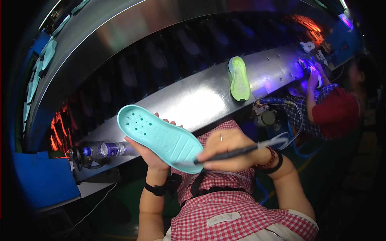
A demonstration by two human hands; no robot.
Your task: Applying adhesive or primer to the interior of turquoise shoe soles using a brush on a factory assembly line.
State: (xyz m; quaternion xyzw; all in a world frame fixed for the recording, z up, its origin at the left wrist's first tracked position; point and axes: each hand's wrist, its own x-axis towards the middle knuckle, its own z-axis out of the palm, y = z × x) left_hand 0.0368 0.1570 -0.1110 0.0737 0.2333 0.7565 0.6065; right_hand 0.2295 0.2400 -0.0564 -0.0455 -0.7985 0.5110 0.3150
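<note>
My left hand (149,156) is closed around the edge of a turquoise shoe sole (163,136), its fingers showing along the far side. The sole lies tilted, its hollow inner face up, with small dark holes at the wide far-left end and ridges toward the near right end. My right hand (233,140) grips a black-handled brush (238,153) with a pale tube running from its back end. The brush tip is at the sole's near right end; blur hides its bristles. A yellow-green sole with a pale rim (239,78) rests farther off on the metal bench.
A curved metal bench (193,100) runs along a dark conveyor (157,56) carrying faint sole shapes. Plastic bottles (110,150) lie at left beside a blue housing (46,180). A lidded jar (265,119) stands at right, near a co-worker (337,106) handling a shoe part under violet light.
</note>
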